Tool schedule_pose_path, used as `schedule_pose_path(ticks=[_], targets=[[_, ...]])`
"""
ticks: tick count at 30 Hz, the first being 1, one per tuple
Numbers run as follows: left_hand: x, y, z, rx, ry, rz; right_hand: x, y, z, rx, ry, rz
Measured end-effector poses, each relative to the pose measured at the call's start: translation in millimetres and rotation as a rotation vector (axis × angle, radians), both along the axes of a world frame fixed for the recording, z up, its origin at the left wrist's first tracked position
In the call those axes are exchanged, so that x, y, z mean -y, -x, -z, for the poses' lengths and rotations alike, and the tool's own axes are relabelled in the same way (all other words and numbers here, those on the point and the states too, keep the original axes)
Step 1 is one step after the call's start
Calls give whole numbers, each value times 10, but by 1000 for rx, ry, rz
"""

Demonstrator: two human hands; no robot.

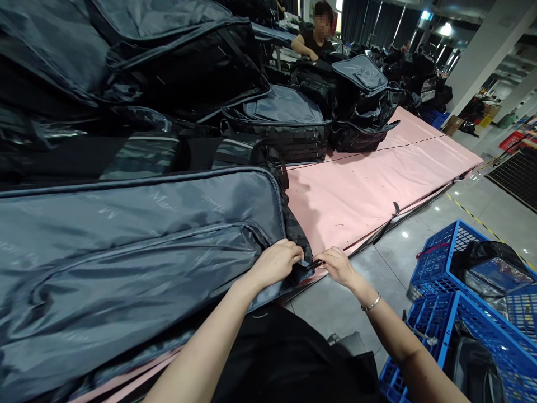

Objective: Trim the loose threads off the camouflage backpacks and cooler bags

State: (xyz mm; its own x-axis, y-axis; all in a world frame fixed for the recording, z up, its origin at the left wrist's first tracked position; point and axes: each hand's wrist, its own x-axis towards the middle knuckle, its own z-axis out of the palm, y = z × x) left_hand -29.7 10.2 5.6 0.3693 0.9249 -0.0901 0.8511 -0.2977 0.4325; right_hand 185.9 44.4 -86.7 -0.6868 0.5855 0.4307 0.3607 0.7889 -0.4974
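Grey-lined open bag (146, 268) lies on pink-covered table (356, 184). L hand (280, 259), fingers curled in, grips bag's nr R corner; R hand (336, 265), narrow pinch, holds small black strip (314, 265) just off that corner. Other bags (289, 137) piled behind bag, co-worker (316, 47) well beyond; blue crates (434, 260) on floor (388, 274) to bag's R, w/ dark items (474, 361) inside.

Small glare spots dot the dimly lit floor (396, 256).
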Motion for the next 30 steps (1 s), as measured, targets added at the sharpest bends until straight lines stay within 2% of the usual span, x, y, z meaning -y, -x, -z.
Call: schedule_pose_path(ticks=[7, 12, 16, 23, 26, 30], targets=[[2, 3, 5, 4, 3, -8, -16, 10, -34, -35, 50, -28], [-2, 7, 14, 3, 3, -7, 19, -9, -26, -138, 155, -13], [-2, 3, 8, -2, 9, -4, 118, 41, 47, -293, 304, 110], [-12, -4, 41, -14, 2, -15, 339, 385, 259, -506, 600, 299], [-37, 7, 38, -8, 11, -8, 288, 445, 261, -543, 720, 286], [-62, 31, 21, 21, 26, 16, 154, 398, 206, -555, 888, 175]])
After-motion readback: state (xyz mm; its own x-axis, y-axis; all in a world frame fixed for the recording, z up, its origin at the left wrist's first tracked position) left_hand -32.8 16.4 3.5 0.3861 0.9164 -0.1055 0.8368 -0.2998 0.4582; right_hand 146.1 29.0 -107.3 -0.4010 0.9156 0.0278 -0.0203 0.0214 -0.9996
